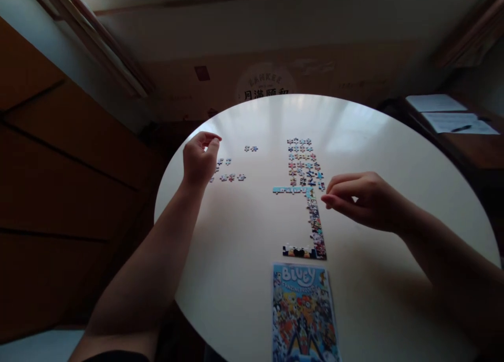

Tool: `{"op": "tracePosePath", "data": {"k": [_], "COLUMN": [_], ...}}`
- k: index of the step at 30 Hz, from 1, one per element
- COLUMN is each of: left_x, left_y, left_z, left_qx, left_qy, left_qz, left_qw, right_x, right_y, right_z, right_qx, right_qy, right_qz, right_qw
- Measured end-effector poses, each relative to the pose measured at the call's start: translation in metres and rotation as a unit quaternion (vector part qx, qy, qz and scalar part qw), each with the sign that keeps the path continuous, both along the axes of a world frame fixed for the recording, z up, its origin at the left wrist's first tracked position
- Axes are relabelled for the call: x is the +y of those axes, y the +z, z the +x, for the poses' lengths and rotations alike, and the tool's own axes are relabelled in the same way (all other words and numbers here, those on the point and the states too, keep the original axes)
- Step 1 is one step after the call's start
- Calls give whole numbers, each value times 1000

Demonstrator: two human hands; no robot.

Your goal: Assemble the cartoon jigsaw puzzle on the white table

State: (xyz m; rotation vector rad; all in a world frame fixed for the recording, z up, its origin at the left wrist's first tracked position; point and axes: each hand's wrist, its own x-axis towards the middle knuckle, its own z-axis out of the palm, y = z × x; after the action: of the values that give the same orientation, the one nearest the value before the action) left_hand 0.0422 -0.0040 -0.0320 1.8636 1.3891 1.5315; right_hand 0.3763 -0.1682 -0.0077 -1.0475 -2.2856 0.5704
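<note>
My left hand (199, 158) is over the left side of the white round table, thumb and fingers curled together. Whatever may be between its fingertips is too small to make out. Beside and partly behind it are loose puzzle pieces (231, 178), with a pair of pieces (251, 149) farther right. My right hand (356, 198) is just right of a partly joined puzzle border (316, 220), its thumb and fingers drawn together in a pinch. Anything in that pinch is hidden. Above the border, several loose pieces (301, 156) lie in rows.
A picture sheet (304, 312) marked "BLUEY" lies at the table's (236, 231) near edge, below the border. At the right, papers (449, 121) and a pen (461, 128) rest on another surface. A wall with printed lettering (266, 93) stands behind the table.
</note>
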Motion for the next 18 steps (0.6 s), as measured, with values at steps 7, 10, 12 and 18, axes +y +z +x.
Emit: {"op": "tracePosePath", "data": {"k": [7,10,12,18], "left_x": [-3,-9,-14,-25], "left_y": [6,6,7,12], "left_z": [2,4,7,12], "left_qx": [-20,-23,-26,-39], "left_qy": [-5,-9,-14,-27], "left_qz": [8,6,11,16], "left_qw": [1000,1000,1000,999], "right_x": [-5,-7,-8,-14], "right_y": [3,-3,-6,-7], "right_z": [-5,-12,-16,-24], "right_qx": [-1,9,18,69], "right_qy": [-13,-3,7,15], "right_qz": [-6,-15,-14,-10], "right_qw": [1000,1000,1000,997]}}
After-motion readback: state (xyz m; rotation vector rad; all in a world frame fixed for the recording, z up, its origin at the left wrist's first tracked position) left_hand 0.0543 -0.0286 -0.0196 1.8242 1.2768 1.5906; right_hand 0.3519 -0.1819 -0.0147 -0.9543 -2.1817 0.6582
